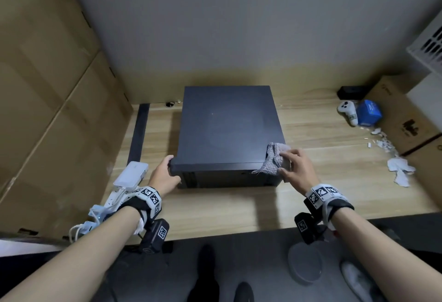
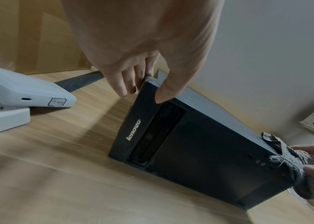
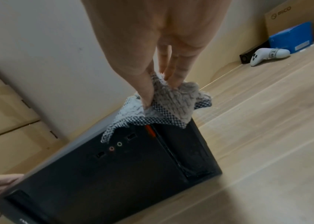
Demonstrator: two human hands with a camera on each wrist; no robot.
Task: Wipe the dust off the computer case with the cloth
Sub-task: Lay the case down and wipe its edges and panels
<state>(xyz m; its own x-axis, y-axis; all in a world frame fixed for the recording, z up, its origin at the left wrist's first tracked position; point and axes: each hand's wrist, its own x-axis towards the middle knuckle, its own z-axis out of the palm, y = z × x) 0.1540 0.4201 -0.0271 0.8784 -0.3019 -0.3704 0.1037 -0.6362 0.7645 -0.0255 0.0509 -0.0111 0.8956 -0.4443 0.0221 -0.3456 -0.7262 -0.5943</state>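
Observation:
A black computer case (image 1: 227,124) lies flat on the wooden table (image 1: 323,182), its front panel (image 2: 200,151) facing me. My left hand (image 1: 165,172) grips the case's near left corner, thumb on the front panel and fingers round the left side (image 2: 144,86). At the near right top corner my right hand (image 1: 294,165) holds a crumpled grey cloth (image 1: 273,159) against the case (image 3: 114,174). The cloth (image 3: 171,104) is pinched between thumb and fingers (image 3: 171,75) and hangs a little over the front panel's edge (image 2: 286,157).
A white power strip with an adapter (image 1: 130,176) lies left of the case. At the right are a white controller (image 1: 348,111), a blue box (image 1: 368,112), paper scraps (image 1: 399,167) and cardboard boxes (image 1: 401,115). Large cartons (image 1: 47,86) line the left side. A wall stands behind.

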